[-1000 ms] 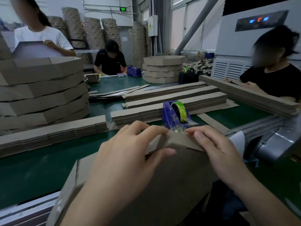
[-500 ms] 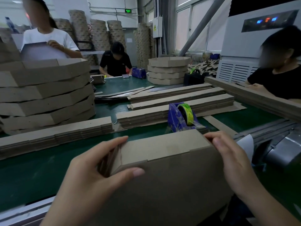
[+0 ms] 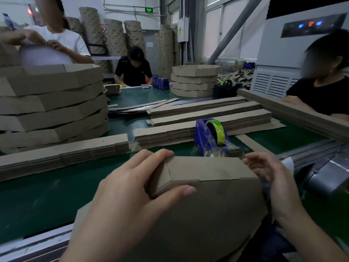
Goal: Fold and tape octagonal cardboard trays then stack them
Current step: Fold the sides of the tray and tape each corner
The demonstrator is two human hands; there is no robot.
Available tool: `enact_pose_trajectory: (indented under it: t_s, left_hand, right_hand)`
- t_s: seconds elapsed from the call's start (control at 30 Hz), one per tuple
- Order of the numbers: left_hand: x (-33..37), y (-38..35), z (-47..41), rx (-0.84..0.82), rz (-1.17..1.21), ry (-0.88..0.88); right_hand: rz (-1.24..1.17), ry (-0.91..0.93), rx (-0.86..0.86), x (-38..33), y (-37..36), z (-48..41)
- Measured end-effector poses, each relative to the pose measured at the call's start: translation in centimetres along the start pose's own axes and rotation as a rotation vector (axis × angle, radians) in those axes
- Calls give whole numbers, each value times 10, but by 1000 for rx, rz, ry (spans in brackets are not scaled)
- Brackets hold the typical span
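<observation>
Left grip: clenched on the tray. The fingers hook over the top of a folded-up wall at its left corner, and the thumb presses the outer face. Judged purpose: to keep the overlapping corner flaps closed until tape goes on.

Right grip: released, fingers loosely bent at the right end of the wall. Contact with the cardboard cannot be confirmed. It appears free to reach for tape.

The tray stands tilted up between the grips, with its base facing the person and extending below both grips.

Just beyond the grips and slightly right sits the tape dispenser, placed within easy reach. Beyond it, rows of flat blanks lie on the worktop, evidently feedstock for further trays. Well to the left of the left grip rises the stack of finished trays, the probable destination for this one.

Step in hand: corner held closed, taping pending. Risk noted: the flaps may spring open if the left grip slackens.
</observation>
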State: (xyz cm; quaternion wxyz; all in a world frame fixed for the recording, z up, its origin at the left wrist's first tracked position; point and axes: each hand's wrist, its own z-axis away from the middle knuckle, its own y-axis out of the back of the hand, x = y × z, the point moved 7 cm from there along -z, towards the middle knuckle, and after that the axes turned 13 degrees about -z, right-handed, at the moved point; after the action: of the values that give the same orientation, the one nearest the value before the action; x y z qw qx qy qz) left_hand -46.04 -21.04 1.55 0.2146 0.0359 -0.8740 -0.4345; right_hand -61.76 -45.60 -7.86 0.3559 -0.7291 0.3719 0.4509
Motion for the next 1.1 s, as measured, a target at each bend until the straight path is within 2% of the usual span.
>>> enact_pose_trajectory:
  t_s: [0.1,0.2,0.3,0.43,0.6,0.73,0.83,1.0,1.1]
  left_hand:
    - [0,7,-4,6,0,-7]
    - [2,17,-9,-3,-56,-41]
    - [5,20,-14,-30,-93,-65]
    - [8,4,-17,-110,-109,-49]
    - [9,-6,-18,-144,-117,-44]
    - [9,-7,-18,-151,-131,-34]
    - [8,-7,-18,-161,-141,-24]
    - [10,-7,-16,-156,-163,-17]
    - [11,-7,-16,-159,-173,-16]
  right_hand:
    - [165,-11,108,0,10,-34]
    - [347,-137,10,9,2,-62]
    - [406,-255,-87,13,-11,-70]
    - [341,-326,-65,9,-20,-67]
    - [188,-436,49,8,-24,-61]
    - [196,-467,122,3,-21,-60]
    - [94,-519,151,5,-21,-55]
    - [-76,-555,185,9,-19,-52]
    - [-141,-514,163,6,-18,-51]
